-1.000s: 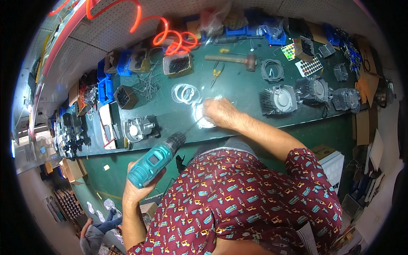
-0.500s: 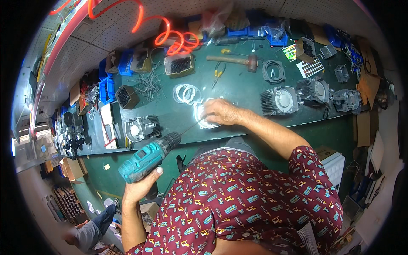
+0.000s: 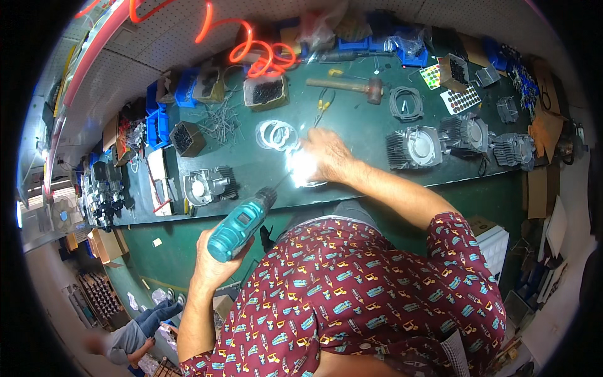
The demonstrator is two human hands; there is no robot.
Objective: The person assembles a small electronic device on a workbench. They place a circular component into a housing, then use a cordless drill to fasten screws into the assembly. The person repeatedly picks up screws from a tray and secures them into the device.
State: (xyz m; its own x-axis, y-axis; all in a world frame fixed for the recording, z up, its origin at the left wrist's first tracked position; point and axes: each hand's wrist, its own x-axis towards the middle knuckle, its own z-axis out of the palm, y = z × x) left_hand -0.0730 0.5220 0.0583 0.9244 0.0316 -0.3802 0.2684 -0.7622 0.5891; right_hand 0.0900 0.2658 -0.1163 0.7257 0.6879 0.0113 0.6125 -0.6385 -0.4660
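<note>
My left hand (image 3: 217,261) is wrapped round the grip of a teal cordless drill (image 3: 237,232). Its long thin bit (image 3: 284,180) points up and right at a round metal part (image 3: 308,179) near the bench's front edge. Strong glare washes out much of that part, so I cannot see whether the bit tip touches it. My right hand (image 3: 328,154) is closed on the part's far right side, its fingertips partly lost in the glare. Just left of the part lie several thin metal rings (image 3: 276,136).
Finned metal housings (image 3: 414,148) stand on the green bench (image 3: 352,195) to the right; another housing (image 3: 207,187) sits left. Beyond are a mallet (image 3: 345,84), yellow-handled pliers (image 3: 323,103), a box of dark small parts (image 3: 265,92) and a coiled orange hose (image 3: 264,56). Another person (image 3: 132,339) is at lower left.
The drill has moved up and right, closer to the round part, and now points more steeply. My right hand has shifted slightly up and right. Glare on the part has grown.
</note>
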